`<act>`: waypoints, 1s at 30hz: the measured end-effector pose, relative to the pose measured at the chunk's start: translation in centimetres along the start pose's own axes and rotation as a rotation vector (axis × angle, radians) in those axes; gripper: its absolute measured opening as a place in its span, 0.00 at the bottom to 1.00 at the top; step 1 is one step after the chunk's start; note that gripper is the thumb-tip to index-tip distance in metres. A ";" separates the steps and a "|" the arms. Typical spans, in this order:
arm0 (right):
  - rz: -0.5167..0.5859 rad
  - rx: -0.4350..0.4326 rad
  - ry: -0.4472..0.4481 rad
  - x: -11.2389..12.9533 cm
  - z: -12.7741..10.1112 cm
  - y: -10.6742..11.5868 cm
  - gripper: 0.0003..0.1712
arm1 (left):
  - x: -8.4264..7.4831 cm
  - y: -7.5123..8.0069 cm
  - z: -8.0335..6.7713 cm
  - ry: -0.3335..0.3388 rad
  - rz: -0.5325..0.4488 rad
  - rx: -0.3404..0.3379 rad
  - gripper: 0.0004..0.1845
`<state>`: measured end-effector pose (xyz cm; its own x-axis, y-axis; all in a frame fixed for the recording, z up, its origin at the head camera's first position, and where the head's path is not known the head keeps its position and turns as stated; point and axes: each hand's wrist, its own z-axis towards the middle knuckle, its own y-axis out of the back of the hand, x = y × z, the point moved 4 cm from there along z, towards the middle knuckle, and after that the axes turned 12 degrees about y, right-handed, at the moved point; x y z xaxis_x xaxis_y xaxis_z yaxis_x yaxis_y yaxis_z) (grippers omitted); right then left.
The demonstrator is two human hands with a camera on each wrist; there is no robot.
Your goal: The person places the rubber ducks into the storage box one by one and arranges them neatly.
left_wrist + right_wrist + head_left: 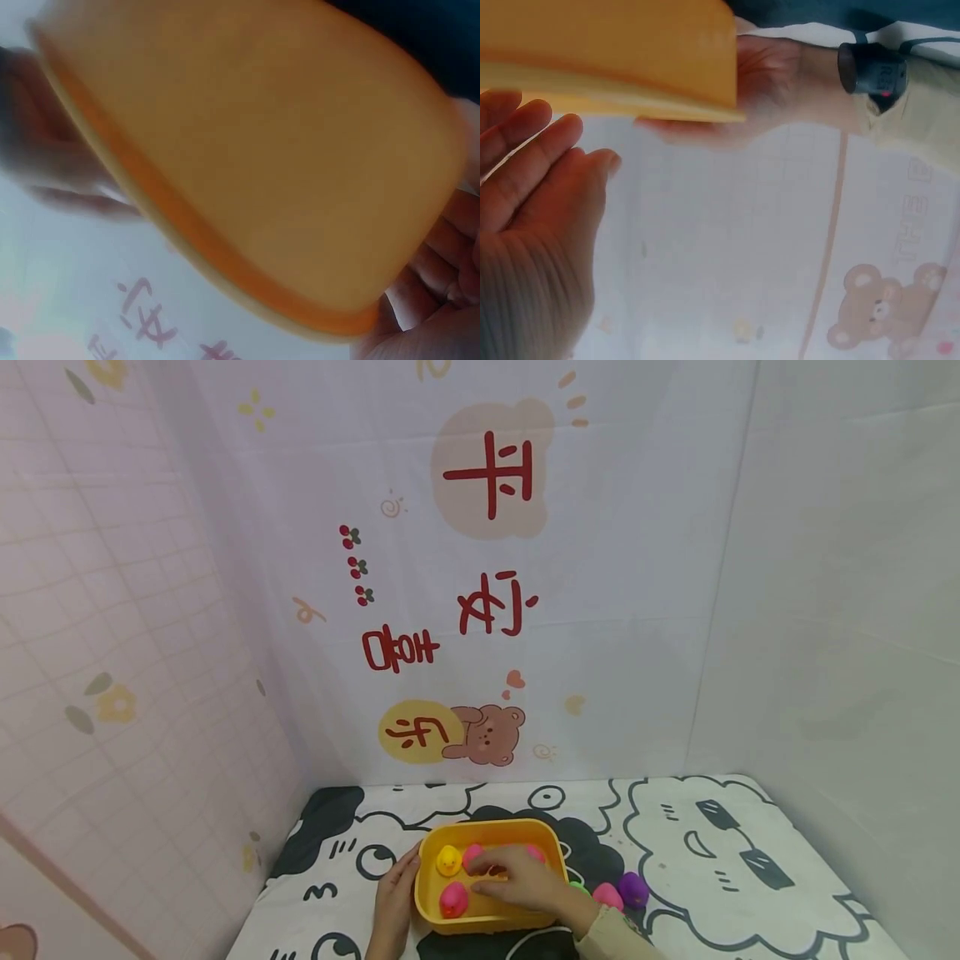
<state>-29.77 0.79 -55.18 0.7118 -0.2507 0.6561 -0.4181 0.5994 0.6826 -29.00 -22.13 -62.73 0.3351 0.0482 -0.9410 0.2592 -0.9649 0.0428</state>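
- The yellow tub (491, 835) sits on the cartoon-print cloth (712, 860) near the front edge, just ahead of the person.
- Left hand (395, 893) lies flat against the tub's left outer wall, fingers straight, touching but not curled round the rim. The left wrist view shows only the tub's wall (262, 150) and a bit of palm.
- Right hand (517, 878) reaches over the tub's interior. In the right wrist view its fingers (532, 150) look straight and relaxed; whether the fingertips pinch the pink toy below them cannot be told.
- Inside the tub: a yellow duck (448, 860) at the far left, a pink duck (453, 900) at the near left, another pink toy (472, 856) partly under the right hand.
- Outside, just right of the tub: a pink duck on the cloth (607, 895), a purple duck (634, 888) beside it, a green bit (577, 887) mostly hidden by the right forearm.
- Judgement: the ducks look like small hollow rubber toys, so light, soft, squeezable and unlikely to break. A smooth, rounded body may slip, so a thumb-and-finger pinch across the body seems safer than the head.
- Judgement: the tub looks like stiff, light plastic that slides easily on cloth. A flat hand on the wall steadies it; the rim offers the firmest hold.
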 end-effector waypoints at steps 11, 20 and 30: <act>-0.062 -0.191 -0.037 -1.4 -7.1 5.3 0.14 | 0.0 0.0 0.3 -0.015 0.001 -0.015 0.28; -0.134 -0.333 -0.384 -4.3 -14.6 9.2 0.19 | 0.0 0.0 0.3 -0.019 0.011 -0.026 0.29; -0.157 -0.349 -0.587 -7.9 -19.8 10.4 0.23 | 0.1 -0.1 0.1 -0.015 0.005 -0.030 0.28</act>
<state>-28.54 23.98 -59.62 0.2853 -0.6646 0.6906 -0.0591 0.7069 0.7048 -29.11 -22.03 -62.84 0.3226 0.0395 -0.9457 0.2847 -0.9569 0.0571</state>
